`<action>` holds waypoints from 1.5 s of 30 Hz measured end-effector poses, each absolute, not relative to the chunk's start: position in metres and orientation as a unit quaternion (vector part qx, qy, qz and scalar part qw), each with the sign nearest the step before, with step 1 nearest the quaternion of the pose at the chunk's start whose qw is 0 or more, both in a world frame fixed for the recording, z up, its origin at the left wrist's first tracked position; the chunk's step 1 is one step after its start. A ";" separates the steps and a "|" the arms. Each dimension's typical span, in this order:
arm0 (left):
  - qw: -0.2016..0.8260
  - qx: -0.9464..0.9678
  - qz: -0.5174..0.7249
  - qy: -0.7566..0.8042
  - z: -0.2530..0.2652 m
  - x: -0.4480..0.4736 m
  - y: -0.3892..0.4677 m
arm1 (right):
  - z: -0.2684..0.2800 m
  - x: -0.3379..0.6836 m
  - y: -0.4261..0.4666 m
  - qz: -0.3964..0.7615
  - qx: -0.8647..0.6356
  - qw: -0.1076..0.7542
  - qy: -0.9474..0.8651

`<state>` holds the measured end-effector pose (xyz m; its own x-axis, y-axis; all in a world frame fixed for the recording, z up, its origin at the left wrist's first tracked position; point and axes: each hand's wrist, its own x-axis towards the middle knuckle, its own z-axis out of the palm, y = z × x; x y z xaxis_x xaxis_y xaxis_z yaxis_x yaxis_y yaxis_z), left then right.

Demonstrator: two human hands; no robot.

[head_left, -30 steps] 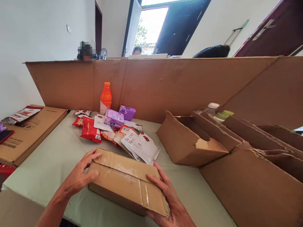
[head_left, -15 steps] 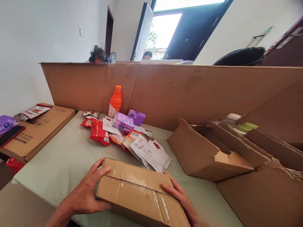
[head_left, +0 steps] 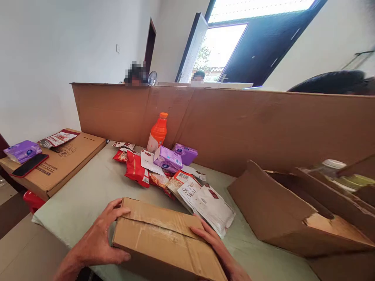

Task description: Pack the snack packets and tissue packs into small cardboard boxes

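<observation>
A closed cardboard box (head_left: 158, 238) with strips of clear tape over its top seam lies between my hands at the table's near edge. My left hand (head_left: 98, 240) grips its left end, thumb and fingers spread around the corner. My right hand (head_left: 209, 242) holds the right end, fingers lying over the top edge. Just beyond the box is a pile: white pouches (head_left: 209, 203), one reading "Super Meal", a red snack bag (head_left: 136, 169) and two purple tissue packs (head_left: 168, 159). An orange bottle (head_left: 158, 132) stands upright behind them.
Open cardboard boxes (head_left: 275, 207) stand on the right, with a white-lidded container (head_left: 332, 166) behind. At left, a flat carton (head_left: 79, 156) carries a phone (head_left: 31, 164), a purple tissue pack (head_left: 23, 151) and a pouch (head_left: 58, 138). A tall cardboard partition (head_left: 249, 125) closes the back; people sit beyond it.
My view has turned left, so the pile, bottle and open boxes appear further right. The held cardboard box has shifted slightly left, both hands still on it.
</observation>
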<state>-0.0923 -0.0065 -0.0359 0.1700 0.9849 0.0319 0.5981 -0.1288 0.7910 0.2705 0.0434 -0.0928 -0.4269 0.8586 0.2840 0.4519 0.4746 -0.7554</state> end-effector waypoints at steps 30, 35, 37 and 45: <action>-0.219 0.476 0.481 0.703 0.027 -0.293 -0.018 | 0.036 -0.105 0.200 0.408 -0.094 0.420 -0.805; -0.221 0.437 0.453 0.745 -0.004 -0.332 0.013 | -0.004 -0.183 0.222 0.401 -0.180 0.397 -0.806; -0.211 0.425 0.447 0.758 -0.017 -0.344 0.025 | -0.031 -0.196 0.225 0.410 -0.204 0.390 -0.799; -0.184 0.428 0.434 0.771 -0.026 -0.359 0.092 | -0.146 -0.166 0.212 0.423 -0.291 0.392 -0.764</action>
<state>-0.3590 0.0920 -0.0263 -0.5649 0.5002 0.6562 0.8205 0.2557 0.5113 -0.1659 0.2118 -0.1459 -0.5236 0.7759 0.3519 0.1132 0.4728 -0.8739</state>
